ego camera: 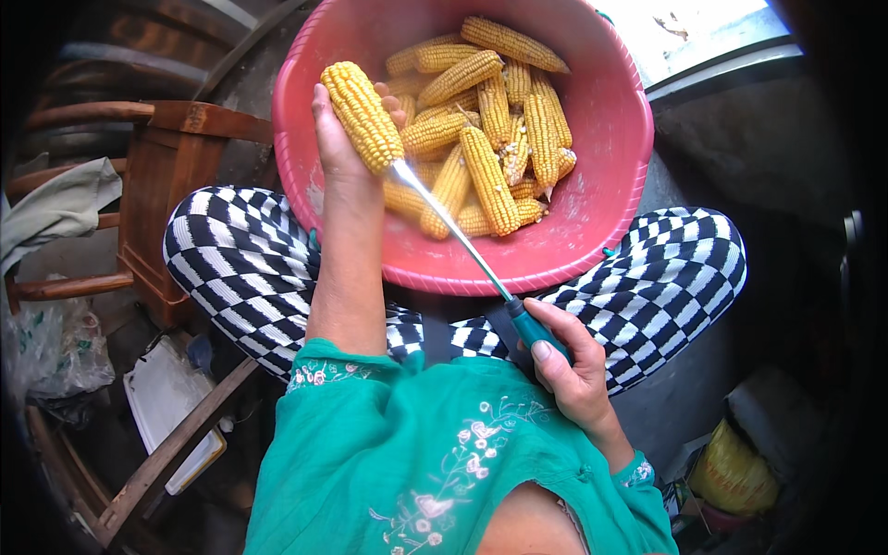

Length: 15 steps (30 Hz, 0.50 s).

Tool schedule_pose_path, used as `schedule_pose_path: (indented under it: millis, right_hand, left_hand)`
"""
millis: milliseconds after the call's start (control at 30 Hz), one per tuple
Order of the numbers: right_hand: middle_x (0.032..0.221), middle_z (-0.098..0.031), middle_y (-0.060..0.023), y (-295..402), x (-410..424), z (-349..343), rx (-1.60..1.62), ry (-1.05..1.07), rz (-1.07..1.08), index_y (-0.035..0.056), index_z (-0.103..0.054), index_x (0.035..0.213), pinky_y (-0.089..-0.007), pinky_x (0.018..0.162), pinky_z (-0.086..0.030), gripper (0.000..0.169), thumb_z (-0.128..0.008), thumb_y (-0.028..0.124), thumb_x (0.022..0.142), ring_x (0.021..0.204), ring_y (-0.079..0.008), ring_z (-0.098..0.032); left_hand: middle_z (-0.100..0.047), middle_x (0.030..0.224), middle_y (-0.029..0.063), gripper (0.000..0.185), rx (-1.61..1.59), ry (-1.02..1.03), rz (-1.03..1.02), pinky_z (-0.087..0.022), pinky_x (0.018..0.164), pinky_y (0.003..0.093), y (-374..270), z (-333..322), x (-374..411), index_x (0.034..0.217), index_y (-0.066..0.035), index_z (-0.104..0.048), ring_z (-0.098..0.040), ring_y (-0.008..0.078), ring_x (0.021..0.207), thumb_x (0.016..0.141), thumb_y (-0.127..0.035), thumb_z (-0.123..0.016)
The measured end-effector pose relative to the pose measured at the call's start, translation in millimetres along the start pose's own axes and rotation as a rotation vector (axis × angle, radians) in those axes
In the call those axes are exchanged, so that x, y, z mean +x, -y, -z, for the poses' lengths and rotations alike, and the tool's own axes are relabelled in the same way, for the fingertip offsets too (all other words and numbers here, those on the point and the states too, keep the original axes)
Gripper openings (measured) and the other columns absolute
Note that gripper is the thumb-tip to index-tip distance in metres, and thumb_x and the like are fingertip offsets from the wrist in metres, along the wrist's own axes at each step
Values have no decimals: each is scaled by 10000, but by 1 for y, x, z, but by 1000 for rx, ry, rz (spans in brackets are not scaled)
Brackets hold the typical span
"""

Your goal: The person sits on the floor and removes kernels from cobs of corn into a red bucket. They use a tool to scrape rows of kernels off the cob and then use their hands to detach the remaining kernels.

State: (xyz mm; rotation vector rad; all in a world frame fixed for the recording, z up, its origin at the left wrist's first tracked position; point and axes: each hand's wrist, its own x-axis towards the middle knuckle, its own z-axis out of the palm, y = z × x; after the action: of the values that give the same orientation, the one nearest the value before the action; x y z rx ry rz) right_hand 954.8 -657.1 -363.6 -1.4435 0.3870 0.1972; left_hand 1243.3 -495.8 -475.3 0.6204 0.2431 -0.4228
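My left hand [347,142] grips an ear of yellow corn [361,114] over the left side of a pink plastic basin [416,267]. In my right hand [565,361] is a screwdriver [468,246] with a green and black handle [533,327]. Its metal shaft slants up to the left, and the tip meets the lower end of the held ear. Whether the tip has entered the kernels cannot be made out. Several more corn ears [489,177] lie heaped in the basin. A few show pale patches among the kernels.
A wooden chair [163,201] with a grey cloth [66,205] on it stands at the left. Below it are clear plastic bags [62,340], a white tray-like panel [166,402] and a wooden bar [180,444]. A yellow sack [735,468] sits at lower right.
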Motion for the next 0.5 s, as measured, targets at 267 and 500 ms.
schedule_pose_path:
  millis: [267, 500]
  right_hand:
    - [989, -588, -90, 0, 1, -6, -91, 12, 65, -33, -468, 1243, -224, 752, -432, 411, -519, 108, 860, 811, -95, -545]
    - [1121, -576, -144, 4, -1, -7, -111, -13, 48, -49, -489, 1215, -269, 872, -423, 393, -521, 90, 848, 965, -167, -571]
  left_hand:
    - [-562, 852, 133, 588, 129, -90, -14, -509, 560, 368, -2, -4, 1, 1041, -48, -501, -566, 246, 684, 899, -573, -279]
    - [-578, 823, 125, 602, 13, -9, 85, -519, 553, 387, -4, 1, 4, 1005, -53, -522, -585, 242, 669, 890, -588, -271]
